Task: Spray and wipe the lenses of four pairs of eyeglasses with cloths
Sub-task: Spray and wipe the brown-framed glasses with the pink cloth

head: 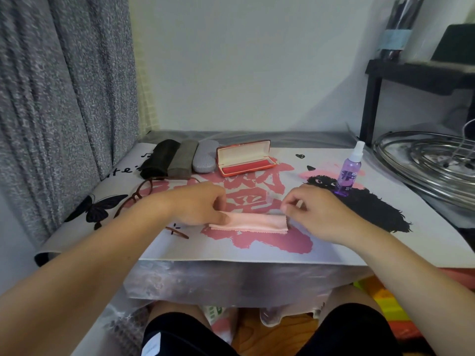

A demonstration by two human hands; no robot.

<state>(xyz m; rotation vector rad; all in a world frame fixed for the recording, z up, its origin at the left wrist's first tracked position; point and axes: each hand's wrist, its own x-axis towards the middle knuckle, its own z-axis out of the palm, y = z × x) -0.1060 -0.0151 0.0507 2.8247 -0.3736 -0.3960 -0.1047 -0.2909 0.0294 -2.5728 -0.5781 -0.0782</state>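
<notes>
Your left hand [203, 205] and right hand [312, 214] pinch opposite ends of the folded pink cloth [250, 223], mid-mat [334, 253], near its front edge.

Soft even light; edges warped, perhaps blurred

Grey speckled curtain [61, 93] upper left. Plain pale wall [244, 62] behind counter [257, 255]. Black shelf [411, 75] upper right. Wood floor [277, 337] lower centre.
</notes>
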